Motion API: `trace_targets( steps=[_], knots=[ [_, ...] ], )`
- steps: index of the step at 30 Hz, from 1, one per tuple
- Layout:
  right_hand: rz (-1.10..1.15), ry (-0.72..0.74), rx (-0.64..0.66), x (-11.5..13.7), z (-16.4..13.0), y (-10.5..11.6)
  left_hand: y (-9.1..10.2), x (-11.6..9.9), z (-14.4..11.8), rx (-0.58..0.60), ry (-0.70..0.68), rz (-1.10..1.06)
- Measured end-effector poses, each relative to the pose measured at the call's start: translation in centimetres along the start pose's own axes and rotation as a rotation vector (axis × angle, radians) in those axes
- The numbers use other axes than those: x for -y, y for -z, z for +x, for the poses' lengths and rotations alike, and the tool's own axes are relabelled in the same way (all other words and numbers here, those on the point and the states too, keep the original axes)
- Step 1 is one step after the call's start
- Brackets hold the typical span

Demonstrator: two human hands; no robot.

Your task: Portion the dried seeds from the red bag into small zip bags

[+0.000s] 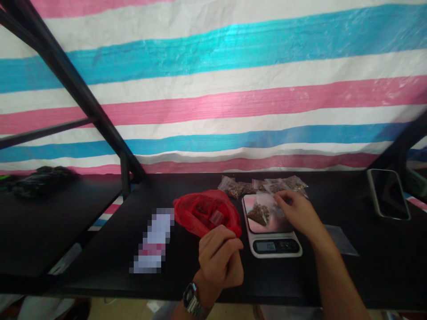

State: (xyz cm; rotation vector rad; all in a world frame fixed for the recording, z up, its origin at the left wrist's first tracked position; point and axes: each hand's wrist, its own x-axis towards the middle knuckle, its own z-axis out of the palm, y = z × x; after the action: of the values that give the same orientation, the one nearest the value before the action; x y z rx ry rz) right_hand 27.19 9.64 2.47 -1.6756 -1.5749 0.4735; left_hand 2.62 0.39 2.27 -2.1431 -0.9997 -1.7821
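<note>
A white digital kitchen scale point(274, 254) stands on the black table, its display showing what looks like 10.0. On its shiny plate lies a small clear zip bag point(259, 214) with brown grains in its lower part. My right hand point(296, 211) pinches the bag's upper edge between thumb and forefinger. Curled closed, my left hand point(221, 258) hovers in front of an open red plastic bag point(187, 213); whatever its fingers hold, if anything, is hidden. Inside the red bag are brown material and a small clear packet point(216, 218).
Several filled clear bags point(235, 190) lie behind the scale. A flat empty clear bag point(342, 240) is under my right forearm's outer side. A phone point(388, 194) rests at the right, a blurred-out paper point(155, 240) at the left. Black frame bars point(83, 95) rise beside the striped sheet point(233, 93).
</note>
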Motion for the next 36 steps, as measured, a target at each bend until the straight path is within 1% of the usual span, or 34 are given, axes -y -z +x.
trace_targets(
  steps=[3, 6, 8, 9, 12, 15, 17, 20, 23, 25, 27, 29, 32, 34, 36],
  knots=[
    [0.073, 0.054, 0.025, 0.8, 0.0, -0.1, -0.5, 0.4, 0.4, 0.013, 0.025, -0.073],
    [0.146, 0.117, 0.017, 1.5, -0.1, -0.1, -1.3, 0.9, 0.7, 0.025, 0.163, -0.116],
    [0.107, 0.137, -0.019, 1.5, -0.1, -0.1, -1.9, 1.2, 0.8, 0.026, 0.248, -0.098],
    [0.063, 0.147, -0.030, 1.3, 0.0, -0.2, -2.1, 1.2, 0.7, 0.024, 0.270, -0.088],
    [-0.059, 0.165, -0.011, 0.5, 0.1, -0.4, -2.8, 1.1, 0.5, 0.034, 0.294, -0.090],
    [-0.025, 0.163, 0.024, 0.3, 0.1, -0.3, -3.3, 0.7, 0.3, 0.067, 0.311, -0.108],
    [0.073, 0.173, 0.071, 0.9, -0.1, -0.1, -3.7, 0.6, 0.2, 0.076, 0.327, -0.107],
    [0.245, 0.204, 0.207, 3.0, -1.0, 0.6, -4.2, 0.7, 0.2, 0.107, 0.397, -0.123],
    [0.342, 0.265, 0.337, 5.4, -2.2, 1.0, -4.7, 1.0, 0.3, 0.142, 0.588, -0.248],
    [0.388, 0.297, 0.378, 6.6, -2.7, 0.9, -5.0, 1.2, 0.4, 0.127, 0.746, -0.383],
    [0.456, 0.303, 0.363, 7.3, -3.0, 0.4, -5.3, 1.3, 0.7, 0.073, 0.864, -0.510],
    [0.533, 0.273, 0.302, 7.4, -2.9, -0.4, -5.6, 1.3, 0.8, -0.013, 0.931, -0.580],
    [0.619, 0.218, 0.211, 7.1, -2.6, -1.4, -5.6, 1.5, 0.9, -0.132, 0.980, -0.601],
    [0.641, 0.214, 0.164, 7.0, -2.5, -1.8, -5.5, 1.6, 1.0, -0.159, 0.998, -0.609],
    [0.649, 0.231, 0.122, 7.1, -2.5, -2.2, -5.2, 1.8, 1.1, -0.161, 1.004, -0.629]
  ],
)
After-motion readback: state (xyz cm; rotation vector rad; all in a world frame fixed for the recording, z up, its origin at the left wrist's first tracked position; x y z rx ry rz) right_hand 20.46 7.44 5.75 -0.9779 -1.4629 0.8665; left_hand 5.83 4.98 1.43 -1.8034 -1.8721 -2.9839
